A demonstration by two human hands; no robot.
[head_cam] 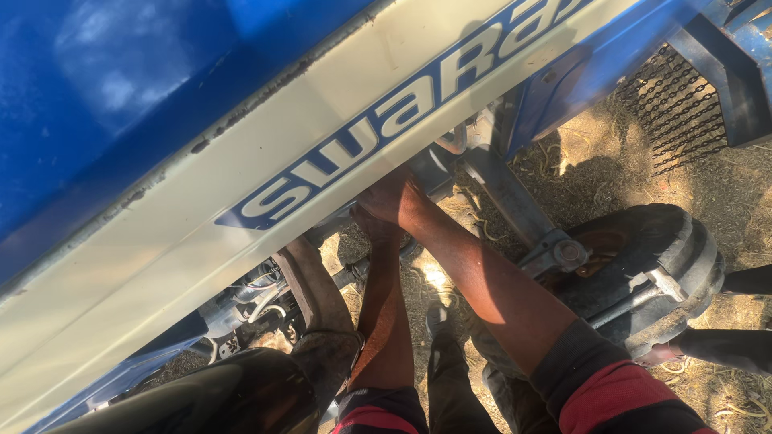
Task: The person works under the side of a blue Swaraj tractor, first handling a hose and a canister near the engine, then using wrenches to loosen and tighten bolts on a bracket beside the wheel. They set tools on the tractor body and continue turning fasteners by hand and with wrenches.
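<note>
Both my arms reach forward under the blue and cream hood (265, 153) of a tractor. My right hand (392, 198) goes in at the hood's lower edge, fingers hidden behind the panel. My left hand (371, 227) sits just below it, pushed into the engine bay, and its fingers are hidden too. What either hand touches or holds is out of sight. Both sleeves are dark with red bands.
A small front tyre (659, 265) with its axle and hub (563, 255) lies to the right on straw-strewn ground (724, 201). A perforated grille (675, 108) is at top right. Hoses and wires (257, 301) show under the hood at left. A dark rounded shape (209, 398) fills the bottom left.
</note>
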